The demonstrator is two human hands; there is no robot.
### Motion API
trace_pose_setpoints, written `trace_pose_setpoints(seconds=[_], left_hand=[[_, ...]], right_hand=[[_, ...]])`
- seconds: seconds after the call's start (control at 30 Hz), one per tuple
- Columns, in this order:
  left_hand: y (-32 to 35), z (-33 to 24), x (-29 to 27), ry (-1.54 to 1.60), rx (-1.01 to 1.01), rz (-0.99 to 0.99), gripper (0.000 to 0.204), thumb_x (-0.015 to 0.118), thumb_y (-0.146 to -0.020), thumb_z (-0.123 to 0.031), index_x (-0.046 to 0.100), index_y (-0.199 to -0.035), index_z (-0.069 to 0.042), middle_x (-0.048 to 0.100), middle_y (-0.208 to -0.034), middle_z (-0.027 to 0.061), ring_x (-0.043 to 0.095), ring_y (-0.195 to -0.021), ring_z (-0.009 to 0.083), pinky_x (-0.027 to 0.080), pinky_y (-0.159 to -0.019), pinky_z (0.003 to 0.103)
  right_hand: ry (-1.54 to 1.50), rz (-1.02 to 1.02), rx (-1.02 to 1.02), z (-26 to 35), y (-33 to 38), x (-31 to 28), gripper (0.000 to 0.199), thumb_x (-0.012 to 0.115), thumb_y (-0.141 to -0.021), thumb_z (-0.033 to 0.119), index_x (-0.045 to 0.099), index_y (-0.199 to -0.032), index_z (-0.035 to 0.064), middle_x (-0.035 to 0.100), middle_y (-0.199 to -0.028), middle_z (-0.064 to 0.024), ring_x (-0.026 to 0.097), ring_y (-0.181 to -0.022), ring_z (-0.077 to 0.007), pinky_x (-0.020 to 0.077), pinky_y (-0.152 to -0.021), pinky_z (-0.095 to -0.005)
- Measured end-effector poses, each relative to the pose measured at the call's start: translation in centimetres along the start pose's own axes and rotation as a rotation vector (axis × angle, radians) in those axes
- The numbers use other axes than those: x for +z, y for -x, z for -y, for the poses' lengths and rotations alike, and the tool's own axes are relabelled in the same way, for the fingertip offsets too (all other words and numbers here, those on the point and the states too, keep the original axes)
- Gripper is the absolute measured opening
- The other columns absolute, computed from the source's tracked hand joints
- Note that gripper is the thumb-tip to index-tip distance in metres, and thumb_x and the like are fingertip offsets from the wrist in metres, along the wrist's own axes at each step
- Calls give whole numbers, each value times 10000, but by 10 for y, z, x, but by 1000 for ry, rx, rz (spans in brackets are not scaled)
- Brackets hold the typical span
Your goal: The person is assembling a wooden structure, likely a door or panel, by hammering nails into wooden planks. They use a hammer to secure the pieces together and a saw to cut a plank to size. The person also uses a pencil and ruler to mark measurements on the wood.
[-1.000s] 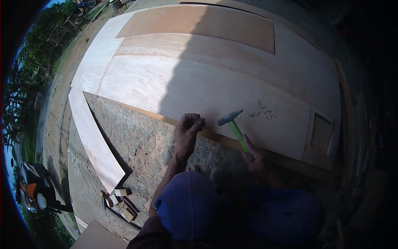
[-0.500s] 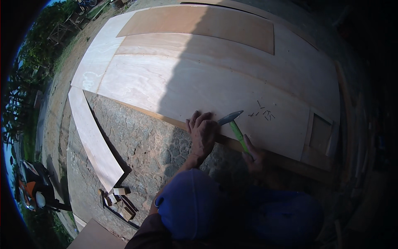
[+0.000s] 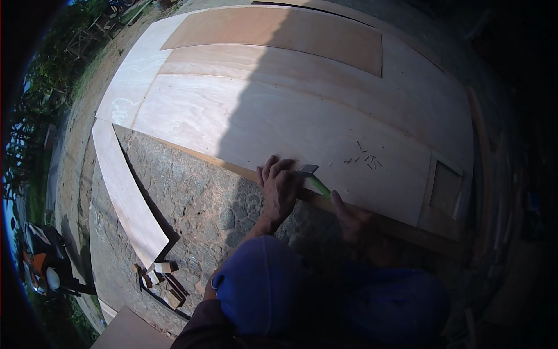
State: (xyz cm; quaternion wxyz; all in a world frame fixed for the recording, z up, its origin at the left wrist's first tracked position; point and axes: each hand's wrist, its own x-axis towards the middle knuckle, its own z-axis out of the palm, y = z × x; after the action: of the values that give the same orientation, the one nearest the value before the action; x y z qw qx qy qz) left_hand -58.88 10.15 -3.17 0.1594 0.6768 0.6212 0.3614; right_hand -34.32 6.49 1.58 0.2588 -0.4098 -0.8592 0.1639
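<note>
A large pale plywood panel lies before me, with a wooden strip along its near edge. My left hand rests at that edge, fingers bent and drawn together; whatever they may pinch is hidden. In my right hand is a hammer with a bright green handle and a dark metal head. The hammer's head is right beside my left fingers, low over the panel's edge. Several loose nails lie scattered on the plywood, to the right of and beyond the hammer.
A brownish sheet lies on the panel's far part. A framed rectangular opening sits at its right end. To the left, a long plywood strip and small wood blocks lie on rough stone ground. A motorcycle stands farther left.
The hammer's head has swung left and turned, coming close against my left fingers. My right hand has shifted slightly with it, while my left hand stays at the panel's edge.
</note>
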Motion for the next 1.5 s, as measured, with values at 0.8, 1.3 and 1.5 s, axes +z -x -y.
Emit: trace_pose_setpoints(seconds=[0.8, 1.3, 1.5], left_hand=[[1, 13, -4, 29, 34, -71, 350, 538, -889, -78, 546, -1238, -90, 600, -1338, 73, 444, -1394, 299, 216, -1177, 478], [-5, 8, -8, 51, 19, -140, 366, 573, -849, -106, 582, -1214, -96, 634, -1274, 95, 521, -1306, 299, 298, -1106, 440], [-40, -8, -5, 117, 52, 146, 285, 594, -845, -152, 594, -1122, -84, 666, -1076, 128, 601, -1078, 358, 406, -957, 451]], right_hand=[[-53, -162, -162, 0, -3, 5, 720, 611, -850, -36, 402, -1530, 76, 659, -887, -195, 677, -715, -354, 577, -625, -450], [68, -19, 25, -4, -11, 12, 622, 573, -888, 35, 491, -1495, 148, 646, -807, -171, 691, -692, -350, 565, -585, -473], [-122, -74, 366, -1, -3, -22, 557, 551, -986, 95, 439, -1529, 144, 684, -897, -226, 698, -706, -270, 553, -651, -365]])
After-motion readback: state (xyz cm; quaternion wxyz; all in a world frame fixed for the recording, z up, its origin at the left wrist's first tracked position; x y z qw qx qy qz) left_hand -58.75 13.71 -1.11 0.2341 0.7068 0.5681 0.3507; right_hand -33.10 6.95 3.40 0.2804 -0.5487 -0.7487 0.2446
